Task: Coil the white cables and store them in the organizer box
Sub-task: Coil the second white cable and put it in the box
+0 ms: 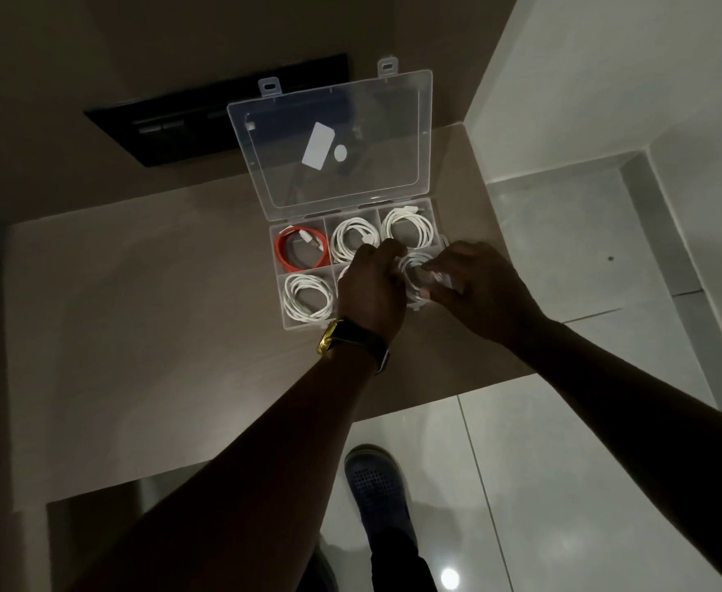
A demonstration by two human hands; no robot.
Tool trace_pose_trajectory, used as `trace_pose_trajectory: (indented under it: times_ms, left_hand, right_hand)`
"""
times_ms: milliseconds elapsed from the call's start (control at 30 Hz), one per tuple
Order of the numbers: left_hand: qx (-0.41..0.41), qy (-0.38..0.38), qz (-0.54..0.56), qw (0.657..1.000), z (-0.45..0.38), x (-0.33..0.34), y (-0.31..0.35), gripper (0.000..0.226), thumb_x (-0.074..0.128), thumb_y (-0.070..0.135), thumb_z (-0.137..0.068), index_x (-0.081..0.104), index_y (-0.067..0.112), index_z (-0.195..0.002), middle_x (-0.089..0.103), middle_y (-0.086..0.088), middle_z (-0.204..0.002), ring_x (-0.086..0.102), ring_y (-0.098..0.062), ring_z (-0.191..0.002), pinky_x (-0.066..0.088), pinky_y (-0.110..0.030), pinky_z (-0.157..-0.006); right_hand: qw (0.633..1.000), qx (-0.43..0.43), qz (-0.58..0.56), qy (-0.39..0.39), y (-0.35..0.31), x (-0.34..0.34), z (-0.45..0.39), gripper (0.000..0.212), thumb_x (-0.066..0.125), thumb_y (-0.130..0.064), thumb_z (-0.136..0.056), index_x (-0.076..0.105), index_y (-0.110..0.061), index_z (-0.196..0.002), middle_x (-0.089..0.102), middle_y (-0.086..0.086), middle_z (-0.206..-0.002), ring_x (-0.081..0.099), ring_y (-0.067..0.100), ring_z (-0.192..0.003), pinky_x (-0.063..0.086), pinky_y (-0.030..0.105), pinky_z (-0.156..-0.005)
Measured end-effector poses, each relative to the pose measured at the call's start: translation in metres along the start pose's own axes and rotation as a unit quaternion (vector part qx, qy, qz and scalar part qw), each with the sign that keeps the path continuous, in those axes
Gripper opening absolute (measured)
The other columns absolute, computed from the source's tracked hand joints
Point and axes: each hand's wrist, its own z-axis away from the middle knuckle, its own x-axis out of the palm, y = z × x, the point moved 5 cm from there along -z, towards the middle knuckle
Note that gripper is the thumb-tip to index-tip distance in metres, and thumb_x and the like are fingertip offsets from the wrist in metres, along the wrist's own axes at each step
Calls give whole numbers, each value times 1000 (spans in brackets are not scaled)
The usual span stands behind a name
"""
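A clear plastic organizer box (276, 273) lies open on the beige counter, its lid (333, 138) tipped back. Coiled white cables fill the back middle (353, 241), back right (408, 226) and front left (308, 296) compartments. An orange cable (301, 252) fills the back left one. My left hand (372, 288) and my right hand (479, 288) meet over the front right compartment, both pinching a coiled white cable (415, 271) that sits in or just above it. My left hand hides the front middle compartment.
A black panel (171, 121) is set in the wall behind the box. The counter edge (457, 386) runs close to the box on the right and front, with glossy floor tiles below. A dark shoe (376, 484) stands on the floor.
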Motion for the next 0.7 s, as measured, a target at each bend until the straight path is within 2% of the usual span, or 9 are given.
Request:
trace_pose_trajectory:
  times_ms: [67, 167, 233, 333, 400, 467, 533, 600, 700]
  left_hand:
    - [8, -6, 8, 1000, 3, 2, -2, 27, 60, 9, -86, 66, 17, -112, 63, -11, -104, 65, -28, -85, 45, -29, -70]
    - [30, -28, 10, 999, 7, 5, -7, 30, 62, 18, -89, 67, 18, -119, 61, -12, -105, 63, -29, -88, 52, -35, -74]
    - [45, -44, -4, 998, 8, 6, -9, 34, 65, 20, -87, 66, 17, -121, 59, -12, -105, 62, -29, -89, 53, -38, -73]
    - [57, -50, -15, 997, 7, 4, -9, 35, 70, 19, -82, 68, 13, -117, 59, -12, -104, 62, -29, -88, 53, -38, -70]
    - [55, -56, -28, 997, 7, 4, -8, 31, 69, 20, -83, 70, 14, -114, 57, -12, -103, 61, -30, -86, 52, -38, -68]
    - [44, -65, -50, 996, 5, 5, -8, 26, 66, 23, -85, 72, 16, -109, 55, -12, -103, 61, -32, -85, 50, -37, -67]
    - [38, -67, -63, 995, 4, 5, -6, 23, 64, 25, -86, 71, 17, -107, 54, -13, -104, 62, -34, -84, 48, -37, -66]
    - [39, -67, -62, 995, 5, 6, -5, 25, 65, 24, -85, 70, 16, -108, 54, -13, -107, 63, -35, -87, 49, -38, -69]
    - [35, -63, -55, 996, 5, 8, -7, 30, 68, 23, -83, 69, 14, -112, 56, -13, -111, 64, -34, -91, 49, -36, -72]
  right_hand:
    - [999, -27, 18, -18, 8, 2, 10, 29, 78, -21, -81, 74, -4, -104, 73, 17, -105, 67, 35, -98, 46, 40, -88]
    - [999, -39, 11, -11, 7, 3, 13, 24, 73, -21, -82, 76, -4, -99, 74, 17, -101, 68, 33, -95, 47, 38, -86]
    - [1000, -8, -11, -6, 4, 4, 7, 24, 77, -18, -80, 75, -4, -100, 73, 16, -100, 68, 31, -91, 45, 29, -82]
    - [990, 106, -90, 36, 7, 5, 1, 27, 85, -10, -69, 72, -8, -92, 70, 8, -95, 60, 20, -82, 40, 16, -70]
    - [985, 135, -101, 47, 6, 7, 0, 20, 84, -9, -68, 71, -11, -83, 67, 5, -87, 55, 15, -77, 41, 19, -65]
    - [988, 125, -82, 33, 4, 11, 0, 9, 81, -10, -74, 74, -10, -80, 71, 8, -86, 54, 14, -75, 46, 26, -70]
    - [989, 125, -74, 25, 7, 13, 0, 6, 79, -11, -76, 75, -11, -80, 72, 10, -86, 58, 17, -74, 45, 25, -71]
    - [984, 156, -81, 35, 13, 14, 1, 15, 82, -13, -73, 68, -13, -78, 65, 5, -80, 57, 19, -71, 38, 21, -64]
    - [951, 283, -128, 0, 30, 22, -1, 41, 88, -19, -65, 48, -18, -70, 54, -4, -69, 51, 14, -61, 35, 22, -53]
